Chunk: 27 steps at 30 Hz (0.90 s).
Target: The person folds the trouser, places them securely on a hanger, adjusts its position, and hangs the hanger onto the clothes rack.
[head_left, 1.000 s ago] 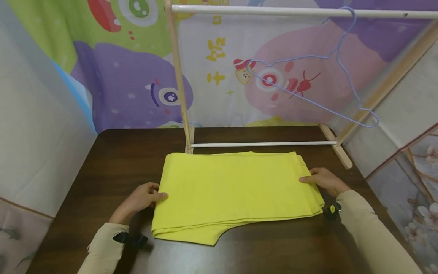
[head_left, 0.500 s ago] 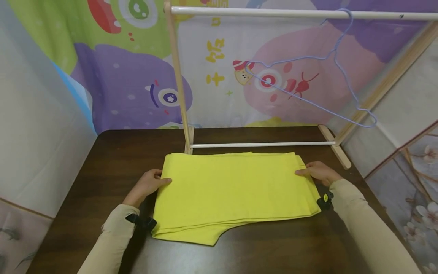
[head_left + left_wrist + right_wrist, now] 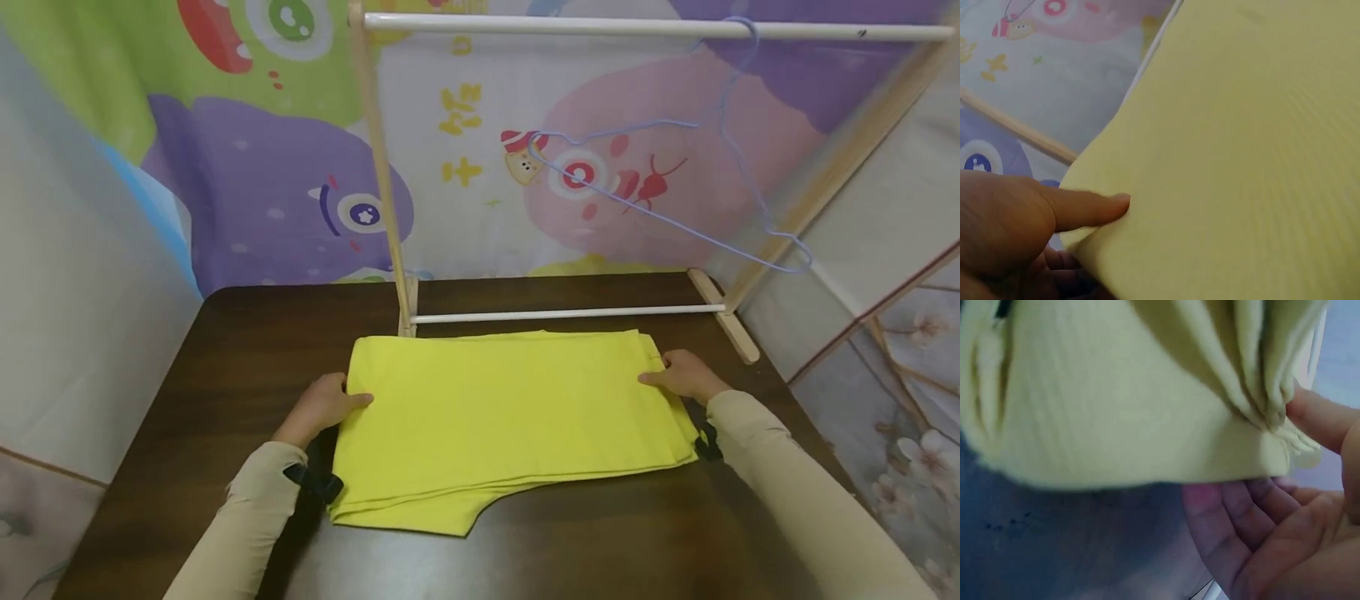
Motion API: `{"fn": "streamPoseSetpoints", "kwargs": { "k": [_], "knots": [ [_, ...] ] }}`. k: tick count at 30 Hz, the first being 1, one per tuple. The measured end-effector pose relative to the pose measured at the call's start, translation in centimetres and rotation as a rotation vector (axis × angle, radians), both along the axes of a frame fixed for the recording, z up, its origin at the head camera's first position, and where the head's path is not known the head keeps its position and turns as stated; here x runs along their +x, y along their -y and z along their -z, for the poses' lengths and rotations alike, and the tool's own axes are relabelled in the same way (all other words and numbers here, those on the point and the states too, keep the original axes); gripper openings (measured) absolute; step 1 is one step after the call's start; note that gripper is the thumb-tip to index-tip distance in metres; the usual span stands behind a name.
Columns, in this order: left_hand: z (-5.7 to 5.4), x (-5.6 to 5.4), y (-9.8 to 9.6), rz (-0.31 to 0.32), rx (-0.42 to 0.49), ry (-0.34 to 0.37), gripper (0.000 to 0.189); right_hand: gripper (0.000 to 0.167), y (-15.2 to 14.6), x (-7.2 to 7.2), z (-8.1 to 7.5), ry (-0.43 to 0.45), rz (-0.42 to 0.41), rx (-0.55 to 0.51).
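Observation:
Folded yellow pants [image 3: 495, 408] lie across the dark table in the head view, with the pointed crotch part jutting out at the lower left. My left hand [image 3: 322, 408] pinches their left edge, thumb on top and the other fingers beneath. In the left wrist view the thumb [image 3: 1094, 209] presses on the yellow cloth [image 3: 1229, 156]. At the right end, my right hand [image 3: 684, 377] grips the stacked leg ends between thumb and fingers. Several layers of cloth [image 3: 1147, 412] bunch at the thumb in the right wrist view, the fingers [image 3: 1216, 512] lying under them.
Behind the pants stands a clothes rack with a white top bar [image 3: 600, 27] and a low bar [image 3: 570, 315]. A blue wire hanger [image 3: 645, 204] hangs from it. A cartoon-print curtain [image 3: 285, 183] backs the dark table [image 3: 247, 350].
My left hand has slid away from me along the left edge of the pants. My right hand has shifted slightly farther back and inward. The pants lie nearly as before.

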<state>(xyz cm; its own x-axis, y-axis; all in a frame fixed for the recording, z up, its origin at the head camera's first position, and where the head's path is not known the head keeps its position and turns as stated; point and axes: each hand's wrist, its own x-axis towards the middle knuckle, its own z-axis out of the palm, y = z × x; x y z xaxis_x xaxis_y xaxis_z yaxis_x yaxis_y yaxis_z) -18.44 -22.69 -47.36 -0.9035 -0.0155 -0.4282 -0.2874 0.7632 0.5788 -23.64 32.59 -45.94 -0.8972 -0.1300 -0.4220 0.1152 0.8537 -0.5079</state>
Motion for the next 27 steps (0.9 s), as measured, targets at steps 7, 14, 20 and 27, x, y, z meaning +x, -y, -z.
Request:
{"fn": "streamPoseSetpoints", "kwargs": {
  "k": [7,14,20,27],
  "knots": [
    [-0.5,-0.5,0.3,-0.007,0.097,-0.019,0.054,0.038,-0.6,-0.3,-1.9,0.147,-0.058,-0.059],
    [-0.4,-2.1,0.2,-0.037,0.145,-0.019,0.069,0.07,0.3,-1.9,-2.6,0.181,-0.074,-0.012],
    [-0.4,-3.7,-0.6,-0.037,0.08,-0.043,0.078,0.086,0.7,-2.9,-1.8,0.178,-0.018,0.038],
    [-0.4,-4.9,-1.2,0.022,-0.069,-0.074,0.08,0.093,0.8,-3.4,-1.5,0.166,-0.012,0.084]
  ]
}}
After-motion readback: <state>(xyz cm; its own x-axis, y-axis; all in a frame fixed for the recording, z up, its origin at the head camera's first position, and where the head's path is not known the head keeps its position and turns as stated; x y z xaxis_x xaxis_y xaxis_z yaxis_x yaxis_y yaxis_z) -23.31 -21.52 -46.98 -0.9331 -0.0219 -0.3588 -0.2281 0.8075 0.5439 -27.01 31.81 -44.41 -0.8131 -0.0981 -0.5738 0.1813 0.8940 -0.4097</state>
